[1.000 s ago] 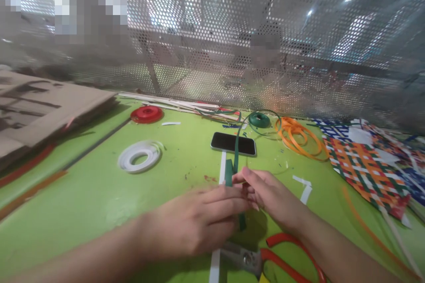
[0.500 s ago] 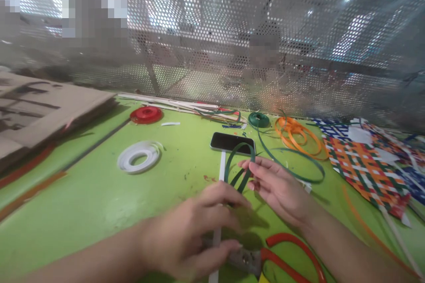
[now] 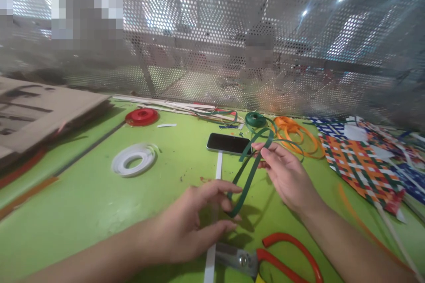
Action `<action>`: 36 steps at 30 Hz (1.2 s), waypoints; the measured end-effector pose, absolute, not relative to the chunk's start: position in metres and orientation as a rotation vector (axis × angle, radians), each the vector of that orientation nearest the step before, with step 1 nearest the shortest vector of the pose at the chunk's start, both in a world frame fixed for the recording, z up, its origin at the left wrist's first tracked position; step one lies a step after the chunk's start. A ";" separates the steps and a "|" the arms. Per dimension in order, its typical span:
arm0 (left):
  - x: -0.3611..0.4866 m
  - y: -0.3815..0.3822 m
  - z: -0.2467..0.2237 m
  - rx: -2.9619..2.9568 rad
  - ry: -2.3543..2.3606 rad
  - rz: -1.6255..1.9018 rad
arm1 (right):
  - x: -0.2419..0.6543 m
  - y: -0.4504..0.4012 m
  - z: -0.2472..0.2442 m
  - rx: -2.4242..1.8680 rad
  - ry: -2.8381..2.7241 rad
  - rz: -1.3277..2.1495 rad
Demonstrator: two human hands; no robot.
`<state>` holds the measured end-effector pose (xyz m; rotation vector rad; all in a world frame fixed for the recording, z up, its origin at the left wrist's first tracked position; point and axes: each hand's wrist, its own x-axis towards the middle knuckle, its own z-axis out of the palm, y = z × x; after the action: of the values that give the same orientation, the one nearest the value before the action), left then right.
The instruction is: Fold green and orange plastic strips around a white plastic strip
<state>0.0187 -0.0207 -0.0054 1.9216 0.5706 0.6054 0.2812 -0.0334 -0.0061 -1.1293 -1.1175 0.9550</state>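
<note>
Between my thumb and fingers, my right hand (image 3: 288, 172) pinches a looped green strip (image 3: 251, 179) above the table. The loop hangs down to the left, its lower end beside the fingertips of my left hand (image 3: 195, 221). That left hand has its thumb and fingers apart; the strip passes by its fingers without a grip on it. Under the left hand runs a white strip (image 3: 210, 261) lying on the green table. Scissors with red handles (image 3: 282, 265) lie below the hands, their blades partly under the left hand's side. A black phone (image 3: 229, 143) lies behind the loop.
A white roll (image 3: 119, 163) and a red roll (image 3: 142, 116) lie to the left, cardboard (image 3: 49, 115) beyond them. Green (image 3: 255, 119) and orange coils (image 3: 307, 141) lie at the back, a woven colored sheet (image 3: 361, 163) at right. A perforated metal screen (image 3: 199, 53) stands behind.
The green loop now hangs lower and larger from my right hand, which has moved slightly right and up. My left hand has opened its thumb and fingers wider. The view has shifted slightly.
</note>
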 end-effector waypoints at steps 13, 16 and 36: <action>0.024 -0.026 0.002 1.942 0.517 0.641 | 0.306 -0.015 -0.005 -1.100 -1.051 0.707; 0.024 -0.026 0.000 1.938 0.533 0.691 | 0.314 -0.011 -0.004 -1.070 -1.003 0.681; 0.022 -0.037 0.011 1.107 0.590 0.311 | 0.348 0.015 -0.011 -0.937 -0.712 0.700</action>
<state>0.0223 -0.0372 0.0112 1.1069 0.5896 0.3114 0.3479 0.0147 -0.0112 -0.9373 -0.7122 0.7001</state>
